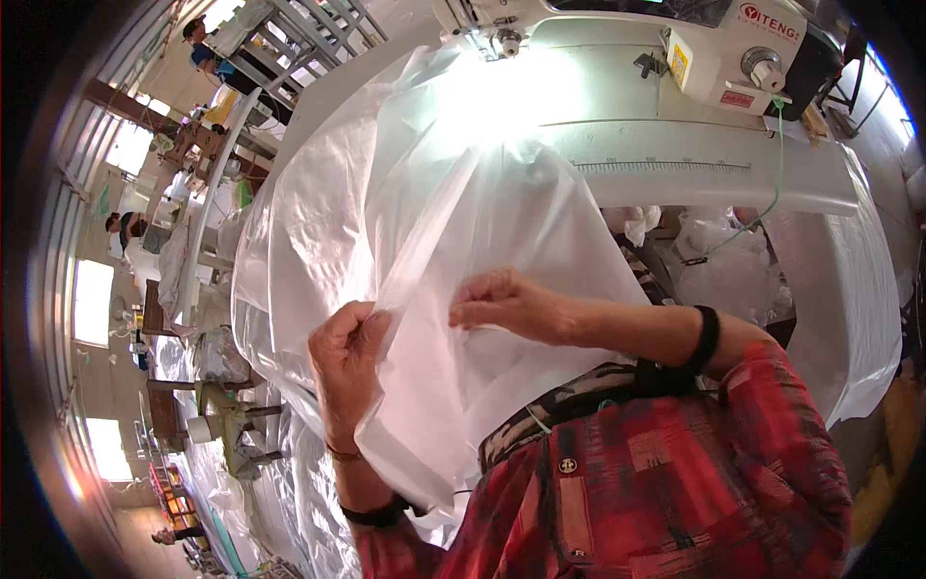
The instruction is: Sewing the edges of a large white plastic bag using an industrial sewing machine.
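A large sheet of thin, translucent white plastic film drapes from the sewing machine's table down over my lap. My left hand is closed on a folded edge of it, thumb pressed against the fingers. Just to the right, my right hand is held over the sheet with its fingers curled together; whether they pinch any film I cannot make out. At the far side, the white sewing machine stands with its needle area above the brightly lit part of the film.
A ruler scale runs along the table edge. From the machine's right end hangs a green cord. Crumpled clear plastic lies below the table. Far left are a stool, workbenches and several people at a distance.
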Action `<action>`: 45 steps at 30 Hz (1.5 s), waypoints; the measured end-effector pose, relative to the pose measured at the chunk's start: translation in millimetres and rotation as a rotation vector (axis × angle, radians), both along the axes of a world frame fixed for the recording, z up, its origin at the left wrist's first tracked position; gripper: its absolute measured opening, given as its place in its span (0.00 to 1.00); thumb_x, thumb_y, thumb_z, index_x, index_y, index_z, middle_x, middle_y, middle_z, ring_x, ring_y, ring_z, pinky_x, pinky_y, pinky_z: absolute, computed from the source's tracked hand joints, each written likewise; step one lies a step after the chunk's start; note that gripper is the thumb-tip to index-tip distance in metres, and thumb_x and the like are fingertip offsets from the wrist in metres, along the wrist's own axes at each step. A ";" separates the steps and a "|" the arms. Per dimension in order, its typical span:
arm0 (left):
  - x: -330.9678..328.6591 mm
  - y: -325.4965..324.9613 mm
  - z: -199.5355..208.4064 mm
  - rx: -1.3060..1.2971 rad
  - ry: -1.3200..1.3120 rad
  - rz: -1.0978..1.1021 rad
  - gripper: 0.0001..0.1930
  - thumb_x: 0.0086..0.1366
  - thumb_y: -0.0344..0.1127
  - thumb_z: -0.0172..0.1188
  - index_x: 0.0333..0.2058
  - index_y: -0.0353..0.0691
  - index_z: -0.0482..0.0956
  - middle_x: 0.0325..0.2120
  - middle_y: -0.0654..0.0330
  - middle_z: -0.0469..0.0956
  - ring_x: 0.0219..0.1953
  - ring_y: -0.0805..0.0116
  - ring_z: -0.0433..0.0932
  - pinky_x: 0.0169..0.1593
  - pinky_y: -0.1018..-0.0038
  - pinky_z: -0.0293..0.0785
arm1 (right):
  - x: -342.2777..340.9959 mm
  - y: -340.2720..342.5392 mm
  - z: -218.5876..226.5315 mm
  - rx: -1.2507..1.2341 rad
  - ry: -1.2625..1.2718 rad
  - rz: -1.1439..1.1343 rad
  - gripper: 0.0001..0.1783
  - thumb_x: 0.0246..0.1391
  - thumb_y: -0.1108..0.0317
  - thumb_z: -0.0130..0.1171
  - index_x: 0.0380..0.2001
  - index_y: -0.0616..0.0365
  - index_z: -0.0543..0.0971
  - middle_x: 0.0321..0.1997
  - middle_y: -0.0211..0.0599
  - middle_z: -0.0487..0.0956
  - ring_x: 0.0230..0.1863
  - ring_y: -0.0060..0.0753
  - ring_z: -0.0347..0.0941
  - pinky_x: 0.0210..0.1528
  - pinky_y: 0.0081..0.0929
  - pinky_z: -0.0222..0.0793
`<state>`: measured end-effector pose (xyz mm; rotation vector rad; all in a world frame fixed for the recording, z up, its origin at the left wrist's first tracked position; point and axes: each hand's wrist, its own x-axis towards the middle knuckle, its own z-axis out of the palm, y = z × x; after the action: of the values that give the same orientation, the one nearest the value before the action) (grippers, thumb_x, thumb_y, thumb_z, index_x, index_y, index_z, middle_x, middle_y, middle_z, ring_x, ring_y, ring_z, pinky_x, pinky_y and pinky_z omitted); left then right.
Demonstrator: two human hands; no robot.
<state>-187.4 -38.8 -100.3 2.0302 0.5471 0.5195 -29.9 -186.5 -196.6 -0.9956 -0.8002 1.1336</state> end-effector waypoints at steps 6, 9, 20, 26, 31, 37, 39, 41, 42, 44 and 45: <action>15.0 -24.8 -17.7 0.066 0.294 -0.335 0.08 0.60 0.28 0.62 0.28 0.32 0.71 0.14 0.59 0.63 0.20 0.77 0.59 0.24 0.77 0.63 | -27.2 -50.5 20.0 0.103 0.109 0.176 0.10 0.62 0.67 0.53 0.31 0.63 0.75 0.31 0.34 0.79 0.36 0.23 0.75 0.43 0.24 0.72; 13.0 -42.5 -46.5 0.011 0.291 -0.371 0.06 0.61 0.26 0.60 0.30 0.32 0.71 0.17 0.55 0.64 0.20 0.72 0.60 0.26 0.75 0.65 | -36.7 -63.7 17.9 -0.056 -0.069 0.079 0.09 0.60 0.67 0.52 0.30 0.62 0.74 0.24 0.36 0.78 0.30 0.30 0.76 0.34 0.32 0.70; 6.3 -58.2 -74.9 -0.095 0.241 -0.251 0.07 0.69 0.32 0.52 0.34 0.34 0.74 0.19 0.65 0.69 0.25 0.81 0.64 0.28 0.79 0.64 | -52.8 -59.0 4.6 -0.215 -0.965 -0.005 0.10 0.54 0.64 0.57 0.32 0.59 0.72 0.20 0.45 0.76 0.25 0.50 0.76 0.27 0.43 0.68; 14.7 -60.2 -81.2 -0.373 0.108 -0.186 0.09 0.69 0.35 0.55 0.33 0.35 0.73 0.17 0.68 0.64 0.24 0.81 0.60 0.26 0.79 0.61 | -34.3 -63.7 15.9 -0.005 -1.442 0.155 0.12 0.50 0.62 0.61 0.34 0.55 0.72 0.34 0.38 0.78 0.34 0.41 0.76 0.36 0.37 0.69; 12.7 -57.3 -74.4 -0.185 0.117 -0.157 0.08 0.68 0.32 0.55 0.31 0.35 0.72 0.18 0.66 0.65 0.24 0.81 0.59 0.28 0.81 0.62 | 18.9 -118.6 18.2 -0.017 -1.554 -0.627 0.19 0.52 0.62 0.61 0.45 0.58 0.74 0.43 0.40 0.75 0.41 0.48 0.72 0.49 0.39 0.66; 15.2 -56.7 -62.2 -0.208 0.041 -0.184 0.08 0.67 0.31 0.56 0.30 0.33 0.74 0.19 0.69 0.67 0.24 0.82 0.60 0.27 0.82 0.60 | 29.8 -145.5 2.6 -0.665 -1.362 -0.544 0.11 0.55 0.65 0.57 0.38 0.60 0.75 0.33 0.44 0.74 0.38 0.49 0.72 0.40 0.40 0.68; 17.6 -61.2 -56.2 -0.283 0.046 -0.194 0.07 0.67 0.31 0.57 0.31 0.32 0.75 0.19 0.70 0.67 0.24 0.83 0.60 0.27 0.82 0.59 | 20.6 -140.0 9.2 -0.364 -1.207 -0.458 0.08 0.56 0.68 0.56 0.33 0.62 0.73 0.28 0.47 0.73 0.34 0.53 0.72 0.37 0.41 0.67; 21.6 -67.0 -50.1 -0.350 0.058 -0.204 0.06 0.66 0.30 0.58 0.32 0.32 0.76 0.20 0.72 0.68 0.24 0.84 0.60 0.26 0.83 0.59 | 11.1 -132.3 22.7 -0.278 -1.054 -0.365 0.08 0.56 0.68 0.56 0.31 0.62 0.72 0.28 0.47 0.72 0.34 0.54 0.72 0.36 0.42 0.67; 24.0 -69.3 -47.2 -0.368 0.062 -0.232 0.06 0.66 0.29 0.58 0.33 0.32 0.77 0.20 0.72 0.68 0.23 0.85 0.60 0.26 0.83 0.59 | 6.2 -126.6 29.8 -0.185 -0.919 -0.267 0.08 0.56 0.69 0.56 0.30 0.62 0.71 0.28 0.47 0.72 0.34 0.55 0.72 0.35 0.43 0.66; 27.5 -73.4 -42.2 -0.382 0.061 -0.265 0.05 0.65 0.28 0.58 0.34 0.32 0.77 0.21 0.72 0.69 0.23 0.86 0.61 0.26 0.84 0.60 | -3.4 -105.5 38.0 -0.068 -0.878 -0.242 0.09 0.55 0.70 0.57 0.28 0.63 0.69 0.28 0.48 0.72 0.33 0.56 0.72 0.34 0.43 0.66; 28.1 -74.5 -40.4 -0.320 0.081 -0.282 0.05 0.65 0.28 0.57 0.34 0.32 0.77 0.21 0.72 0.69 0.24 0.86 0.62 0.26 0.84 0.61 | -8.0 -98.2 41.7 -0.033 -0.924 -0.218 0.09 0.55 0.69 0.57 0.28 0.62 0.69 0.27 0.48 0.72 0.32 0.56 0.72 0.33 0.43 0.66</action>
<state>-159.4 -113.3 -140.7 1.7865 0.3567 0.1679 -37.9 -284.7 -154.9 -1.6174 -1.3523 0.4557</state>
